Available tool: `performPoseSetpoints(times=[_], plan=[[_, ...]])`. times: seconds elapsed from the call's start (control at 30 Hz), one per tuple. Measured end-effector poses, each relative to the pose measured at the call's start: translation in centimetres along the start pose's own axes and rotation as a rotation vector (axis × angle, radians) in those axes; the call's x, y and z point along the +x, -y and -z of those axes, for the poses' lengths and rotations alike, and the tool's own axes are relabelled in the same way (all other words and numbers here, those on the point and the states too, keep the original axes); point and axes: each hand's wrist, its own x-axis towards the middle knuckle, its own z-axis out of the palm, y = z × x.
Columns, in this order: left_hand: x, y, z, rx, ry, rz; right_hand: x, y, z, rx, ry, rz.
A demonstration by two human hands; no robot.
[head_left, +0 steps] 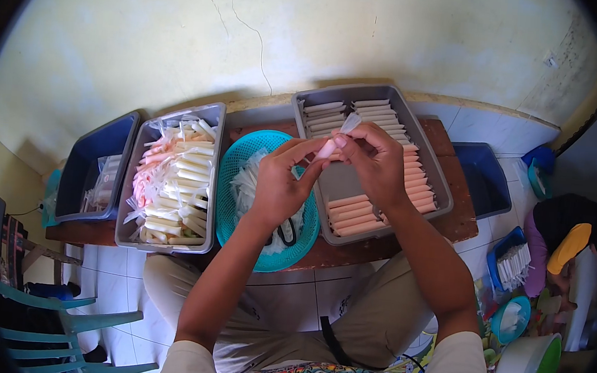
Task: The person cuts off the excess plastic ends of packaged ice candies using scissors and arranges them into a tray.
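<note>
The left hand (379,171) and right hand (283,185) hold one pink stick (327,148), fingers of both pinched on it, up over the right tray (337,178). One blue tray (100,142), one middle tray (164,248) and one round basket (221,212) sit beside it. The right tray has bare room inside, and bare bench (464,226) shows past its edge.

There are two grey trays (338,180) (164,248) and one mesh basket (267,263)
</note>
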Motion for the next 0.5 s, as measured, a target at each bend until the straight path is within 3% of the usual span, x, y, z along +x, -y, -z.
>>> performPoseSetpoints(times=[0.2, 0.5], plan=[[-1.9, 0.5, 2.9, 0.013, 0.028, 0.049, -0.1, -0.7, -2.5, 0.133, 0.03, -0.058], [-4.7, 2.7, 7.8, 0.173, 0.077, -0.004, -0.8, -0.4, -5.4, 0.136, 0.141, -0.388]])
